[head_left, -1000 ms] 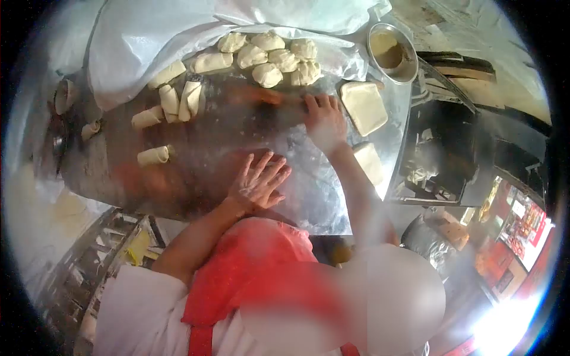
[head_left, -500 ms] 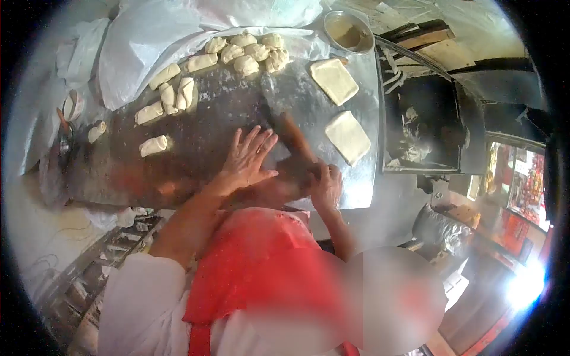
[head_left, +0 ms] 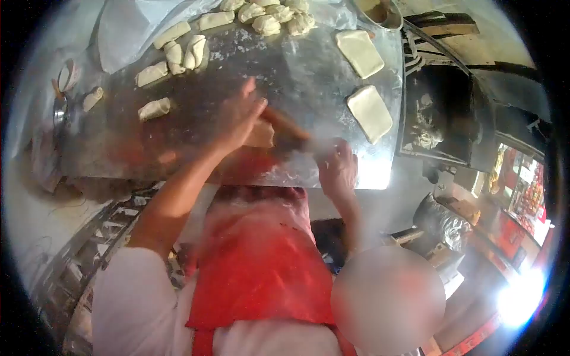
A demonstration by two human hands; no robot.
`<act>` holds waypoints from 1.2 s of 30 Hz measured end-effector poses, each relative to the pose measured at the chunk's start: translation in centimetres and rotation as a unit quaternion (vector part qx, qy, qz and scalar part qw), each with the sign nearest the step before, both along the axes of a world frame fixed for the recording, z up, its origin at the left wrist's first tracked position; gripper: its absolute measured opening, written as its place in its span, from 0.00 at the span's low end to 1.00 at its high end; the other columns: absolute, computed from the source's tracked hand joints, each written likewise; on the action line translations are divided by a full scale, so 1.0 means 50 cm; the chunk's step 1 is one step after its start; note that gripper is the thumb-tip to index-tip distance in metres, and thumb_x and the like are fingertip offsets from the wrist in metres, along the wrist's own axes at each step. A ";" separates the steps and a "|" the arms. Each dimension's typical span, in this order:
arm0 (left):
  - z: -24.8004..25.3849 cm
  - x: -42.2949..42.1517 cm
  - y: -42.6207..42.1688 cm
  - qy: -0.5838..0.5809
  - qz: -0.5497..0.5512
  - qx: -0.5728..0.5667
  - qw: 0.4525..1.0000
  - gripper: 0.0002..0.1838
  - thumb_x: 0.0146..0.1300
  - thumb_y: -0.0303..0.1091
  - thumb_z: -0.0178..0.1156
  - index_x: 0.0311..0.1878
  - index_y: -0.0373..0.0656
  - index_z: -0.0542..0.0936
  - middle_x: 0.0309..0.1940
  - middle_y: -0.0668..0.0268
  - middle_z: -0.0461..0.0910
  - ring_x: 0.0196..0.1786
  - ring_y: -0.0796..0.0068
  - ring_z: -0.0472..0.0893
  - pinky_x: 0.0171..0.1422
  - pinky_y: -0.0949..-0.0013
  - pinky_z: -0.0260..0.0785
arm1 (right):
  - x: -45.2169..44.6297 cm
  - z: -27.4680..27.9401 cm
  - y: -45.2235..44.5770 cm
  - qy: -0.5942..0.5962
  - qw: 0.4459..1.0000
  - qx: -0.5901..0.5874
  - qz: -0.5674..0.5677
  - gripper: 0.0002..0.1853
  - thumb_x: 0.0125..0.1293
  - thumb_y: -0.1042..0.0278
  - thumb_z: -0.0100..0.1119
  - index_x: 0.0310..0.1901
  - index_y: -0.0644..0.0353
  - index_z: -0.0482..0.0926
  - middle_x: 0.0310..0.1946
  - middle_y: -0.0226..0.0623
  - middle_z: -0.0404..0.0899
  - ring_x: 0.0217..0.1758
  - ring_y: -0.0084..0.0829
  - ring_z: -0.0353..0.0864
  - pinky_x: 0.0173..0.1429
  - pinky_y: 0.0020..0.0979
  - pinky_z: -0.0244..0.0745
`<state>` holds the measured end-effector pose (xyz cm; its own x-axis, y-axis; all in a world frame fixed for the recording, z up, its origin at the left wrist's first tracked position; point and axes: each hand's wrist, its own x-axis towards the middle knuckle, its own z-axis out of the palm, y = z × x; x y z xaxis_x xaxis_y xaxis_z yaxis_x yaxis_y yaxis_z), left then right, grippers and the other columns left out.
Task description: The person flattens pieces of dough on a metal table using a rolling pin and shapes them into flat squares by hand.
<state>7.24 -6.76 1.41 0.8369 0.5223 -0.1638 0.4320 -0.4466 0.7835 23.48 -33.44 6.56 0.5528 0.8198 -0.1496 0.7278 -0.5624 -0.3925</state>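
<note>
A wooden rolling pin [head_left: 286, 126] lies slantwise across the near middle of the metal worktop [head_left: 237, 65]. My right hand [head_left: 338, 169] is closed around its near right end; the fingers are partly blurred. At the pin's far left end is my left hand [head_left: 238, 115], its fingers stretched out and blurred; whether it presses on the pin is unclear. A pale piece of dough [head_left: 260, 135] shows beside the pin, just below my left hand, partly covered. To the right lie two flat dough sheets, a nearer one [head_left: 369, 114] and a farther one [head_left: 360, 53].
Several rolled dough pieces [head_left: 155, 110] lie on the left, and a cluster of dough lumps [head_left: 267, 25] sits at the back beside plastic sheeting [head_left: 133, 35]. A metal bowl [head_left: 389, 15] stands at the back right corner. A dark tray-like box [head_left: 442, 118] adjoins the right edge.
The camera view has shifted, so the worktop sits higher in the picture. My left hand, spread flat before, has come to the pin's far end. A dough piece now shows beneath it.
</note>
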 end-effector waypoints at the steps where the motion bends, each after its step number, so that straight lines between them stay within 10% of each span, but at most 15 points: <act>1: 0.024 -0.022 0.016 -0.037 0.050 -0.042 0.997 0.41 0.79 0.57 0.58 0.86 0.48 0.61 0.85 0.55 0.63 0.87 0.46 0.60 0.88 0.33 0.44 | -0.013 0.014 0.020 0.006 1.000 0.000 0.001 0.23 0.68 0.59 0.73 0.64 0.49 0.83 0.62 0.40 0.79 0.61 0.46 0.83 0.64 0.50 0.74; 3: 0.050 -0.040 0.022 0.009 0.107 -0.026 0.994 0.36 0.81 0.54 0.56 0.85 0.50 0.63 0.85 0.57 0.63 0.87 0.48 0.60 0.88 0.33 0.44 | -0.040 0.017 0.054 -0.003 0.991 0.069 0.115 0.26 0.68 0.57 0.73 0.66 0.50 0.81 0.66 0.39 0.79 0.63 0.45 0.82 0.66 0.50 0.74; 5: 0.032 -0.040 0.034 0.079 0.027 0.279 0.957 0.34 0.83 0.55 0.53 0.84 0.52 0.65 0.85 0.60 0.64 0.87 0.52 0.60 0.87 0.32 0.45 | -0.018 -0.057 0.128 -0.033 0.991 0.014 0.128 0.31 0.75 0.42 0.62 0.71 0.52 0.77 0.74 0.44 0.75 0.73 0.51 0.76 0.71 0.53 0.72; 13: 0.006 -0.095 -0.022 0.098 -0.115 0.232 0.961 0.41 0.80 0.63 0.52 0.87 0.52 0.59 0.86 0.63 0.62 0.88 0.50 0.58 0.88 0.29 0.41 | -0.053 -0.113 0.134 -0.074 0.995 0.009 0.063 0.45 0.75 0.24 0.48 0.76 0.57 0.73 0.78 0.51 0.71 0.82 0.54 0.68 0.77 0.58 0.65; 29: -0.003 -0.067 -0.027 0.023 -0.116 0.273 0.955 0.40 0.79 0.51 0.60 0.86 0.45 0.60 0.82 0.52 0.66 0.84 0.43 0.64 0.81 0.36 0.61 | -0.058 -0.076 0.126 -0.041 0.996 0.006 0.084 0.42 0.72 0.34 0.63 0.79 0.51 0.69 0.78 0.44 0.70 0.81 0.49 0.68 0.79 0.67 0.58; 32: 0.010 -0.043 -0.022 0.076 -0.047 0.107 0.990 0.26 0.75 0.44 0.64 0.69 0.40 0.76 0.52 0.52 0.81 0.56 0.49 0.82 0.63 0.48 0.73 | -0.029 -0.098 0.089 -0.062 0.990 0.006 0.130 0.32 0.71 0.52 0.66 0.74 0.49 0.73 0.68 0.40 0.78 0.72 0.46 0.77 0.73 0.56 0.69; 36: -0.025 -0.068 -0.017 0.057 -0.037 -0.031 0.997 0.16 0.75 0.39 0.63 0.56 0.38 0.75 0.44 0.53 0.79 0.47 0.55 0.80 0.55 0.53 0.71 | -0.043 -0.056 0.035 -0.105 0.974 0.060 0.194 0.22 0.71 0.66 0.62 0.66 0.48 0.79 0.58 0.37 0.81 0.60 0.42 0.82 0.62 0.47 0.76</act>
